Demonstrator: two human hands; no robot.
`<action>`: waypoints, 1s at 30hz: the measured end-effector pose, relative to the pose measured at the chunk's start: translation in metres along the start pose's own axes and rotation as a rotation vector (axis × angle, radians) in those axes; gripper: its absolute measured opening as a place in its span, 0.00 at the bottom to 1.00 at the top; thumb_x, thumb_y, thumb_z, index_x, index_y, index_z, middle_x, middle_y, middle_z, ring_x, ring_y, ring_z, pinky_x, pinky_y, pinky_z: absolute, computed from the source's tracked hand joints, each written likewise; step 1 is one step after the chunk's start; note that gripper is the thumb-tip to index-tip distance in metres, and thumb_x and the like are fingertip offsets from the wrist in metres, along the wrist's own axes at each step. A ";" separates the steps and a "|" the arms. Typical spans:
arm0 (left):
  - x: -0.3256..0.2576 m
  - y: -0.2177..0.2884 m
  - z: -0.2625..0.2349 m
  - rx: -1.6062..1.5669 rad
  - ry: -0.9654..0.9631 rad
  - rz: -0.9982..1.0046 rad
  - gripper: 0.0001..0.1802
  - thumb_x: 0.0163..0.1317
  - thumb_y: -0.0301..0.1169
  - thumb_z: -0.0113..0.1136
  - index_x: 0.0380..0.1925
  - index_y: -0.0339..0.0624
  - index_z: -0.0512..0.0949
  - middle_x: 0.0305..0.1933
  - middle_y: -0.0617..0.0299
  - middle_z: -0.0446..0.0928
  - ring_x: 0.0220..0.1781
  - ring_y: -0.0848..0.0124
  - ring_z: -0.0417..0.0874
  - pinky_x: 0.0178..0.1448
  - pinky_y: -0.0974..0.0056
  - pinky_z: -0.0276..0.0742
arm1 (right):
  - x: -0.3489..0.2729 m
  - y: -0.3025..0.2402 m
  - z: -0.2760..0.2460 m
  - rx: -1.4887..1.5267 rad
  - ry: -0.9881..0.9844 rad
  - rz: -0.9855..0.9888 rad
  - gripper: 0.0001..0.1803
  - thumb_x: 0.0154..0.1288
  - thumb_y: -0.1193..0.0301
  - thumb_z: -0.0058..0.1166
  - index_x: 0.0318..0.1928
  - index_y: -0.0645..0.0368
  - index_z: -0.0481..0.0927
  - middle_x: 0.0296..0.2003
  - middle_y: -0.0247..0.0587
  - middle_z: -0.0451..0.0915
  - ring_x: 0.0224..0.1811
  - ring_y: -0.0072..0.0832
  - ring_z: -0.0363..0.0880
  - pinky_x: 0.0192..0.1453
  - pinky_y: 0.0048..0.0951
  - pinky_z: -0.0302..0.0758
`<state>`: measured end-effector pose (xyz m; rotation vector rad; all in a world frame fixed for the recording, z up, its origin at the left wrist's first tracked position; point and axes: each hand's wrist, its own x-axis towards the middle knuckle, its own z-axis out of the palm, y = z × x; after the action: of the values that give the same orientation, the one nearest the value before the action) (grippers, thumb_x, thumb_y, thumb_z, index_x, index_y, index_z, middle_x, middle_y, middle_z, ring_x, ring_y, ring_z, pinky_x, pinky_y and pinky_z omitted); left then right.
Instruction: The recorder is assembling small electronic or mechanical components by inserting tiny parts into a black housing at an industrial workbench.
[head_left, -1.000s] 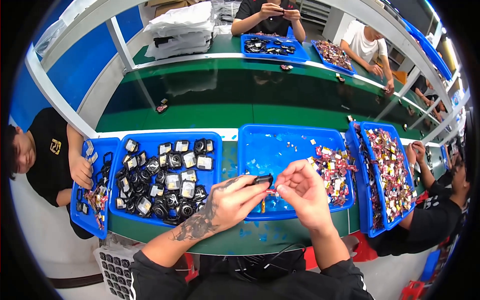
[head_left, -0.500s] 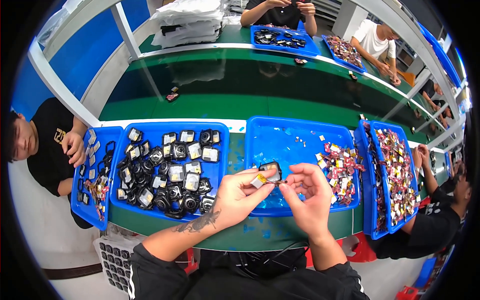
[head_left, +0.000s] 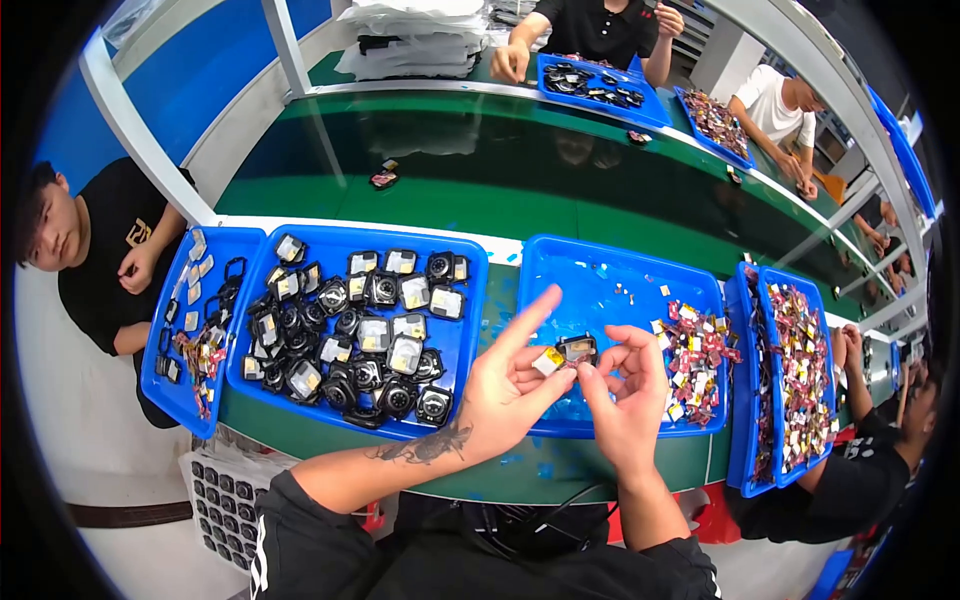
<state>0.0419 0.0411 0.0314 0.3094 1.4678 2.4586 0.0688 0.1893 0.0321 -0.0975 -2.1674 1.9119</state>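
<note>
One small black casing (head_left: 579,347) and yellow-white piece (head_left: 548,361) between both hands (head_left: 506,388).

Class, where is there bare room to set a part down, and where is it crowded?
Widest free patch: the green belt, between the lone dark part and the far blue trays. Smaller: green tabletop between the black-parts tray and the wearer's left forearm. Crowded: that tray, the stacked trays, and the right half of the middle tray.

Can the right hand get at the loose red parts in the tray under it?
Probably yes: the right hand is beside the loose red parts, nothing visibly between, though it's occupied at the small black case.
</note>
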 end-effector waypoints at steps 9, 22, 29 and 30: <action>0.010 -0.001 -0.018 0.002 -0.127 -0.111 0.30 0.60 0.17 0.61 0.63 0.36 0.63 0.48 0.51 0.80 0.48 0.72 0.82 0.52 0.69 0.80 | 0.004 -0.009 -0.006 -0.190 -0.080 -0.240 0.24 0.55 0.85 0.62 0.54 0.61 0.76 0.48 0.45 0.72 0.46 0.27 0.77 0.42 0.23 0.79; 0.007 0.008 -0.015 0.245 -0.125 -0.092 0.35 0.60 0.16 0.61 0.65 0.43 0.58 0.45 0.55 0.82 0.41 0.81 0.80 0.41 0.77 0.74 | 0.031 -0.040 -0.023 -0.490 -0.204 -0.386 0.15 0.48 0.78 0.70 0.39 0.60 0.81 0.46 0.45 0.76 0.48 0.36 0.78 0.43 0.30 0.79; 0.007 0.005 -0.013 0.267 -0.098 -0.078 0.37 0.59 0.16 0.62 0.66 0.43 0.58 0.46 0.54 0.82 0.40 0.80 0.81 0.40 0.75 0.74 | 0.027 -0.037 -0.017 -0.551 -0.192 -0.434 0.12 0.49 0.77 0.70 0.35 0.59 0.83 0.45 0.45 0.76 0.47 0.35 0.78 0.45 0.30 0.78; 0.007 0.004 -0.014 0.271 -0.103 -0.077 0.37 0.59 0.16 0.62 0.66 0.43 0.58 0.46 0.54 0.82 0.40 0.80 0.81 0.40 0.75 0.74 | 0.026 -0.037 -0.016 -0.550 -0.186 -0.435 0.12 0.49 0.77 0.70 0.35 0.59 0.83 0.45 0.45 0.76 0.47 0.35 0.78 0.45 0.30 0.78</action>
<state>0.0309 0.0299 0.0292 0.4168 1.7334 2.1510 0.0512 0.2052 0.0740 0.4328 -2.5156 1.1019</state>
